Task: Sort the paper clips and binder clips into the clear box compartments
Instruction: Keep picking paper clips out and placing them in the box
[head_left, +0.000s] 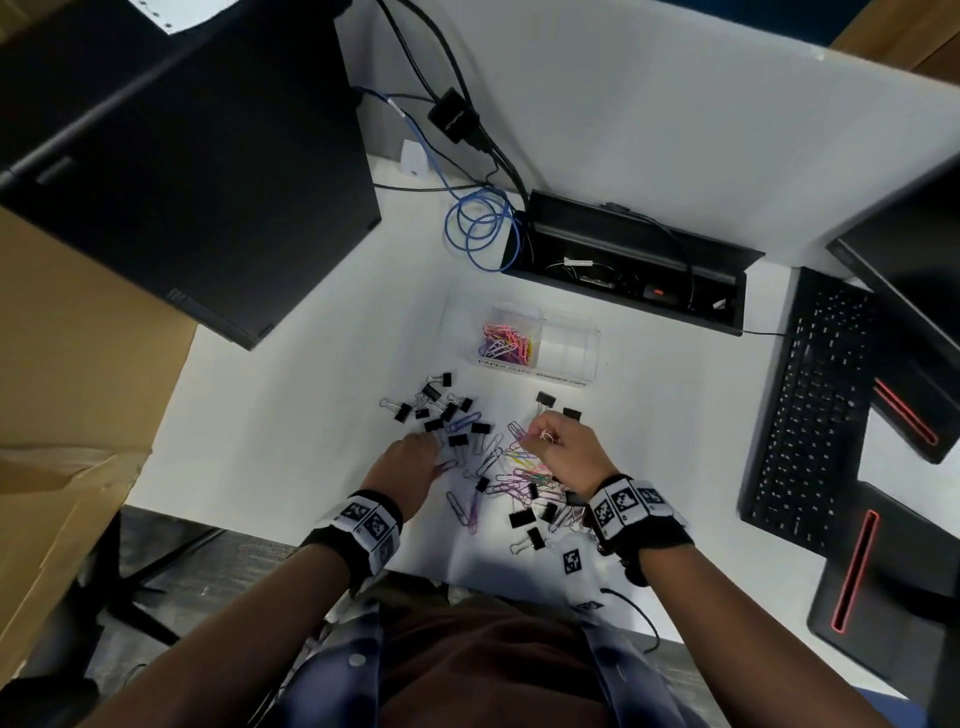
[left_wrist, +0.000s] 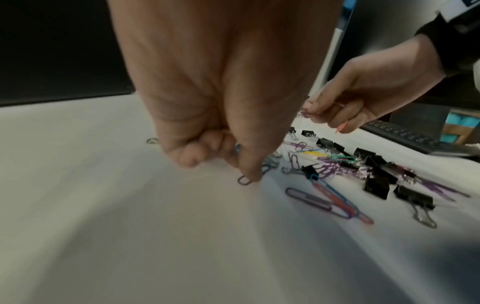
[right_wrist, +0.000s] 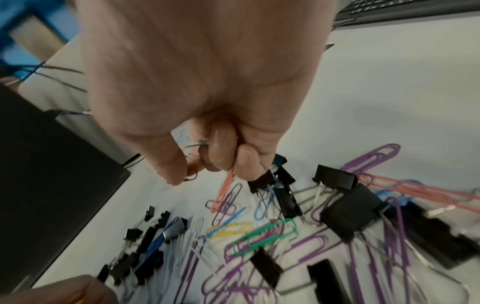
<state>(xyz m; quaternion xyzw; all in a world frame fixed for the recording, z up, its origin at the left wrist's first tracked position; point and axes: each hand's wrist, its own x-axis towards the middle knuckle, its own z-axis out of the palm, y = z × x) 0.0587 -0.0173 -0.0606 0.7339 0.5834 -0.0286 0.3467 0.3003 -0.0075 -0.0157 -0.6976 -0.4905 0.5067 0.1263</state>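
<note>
The clear box stands at the far middle of the white desk; its left compartment holds coloured paper clips and the other compartments look bare. Black binder clips lie scattered in front of it, with loose paper clips nearer me. My left hand is down at the desk with its fingers curled, pinching a dark paper clip against the surface. My right hand hovers over the pile with its fingers curled round several paper clips; an orange one sticks out below.
A black computer case stands at the left. An open cable tray and a coil of blue cable lie behind the box. A black keyboard lies at the right. The desk's front edge is close under my wrists.
</note>
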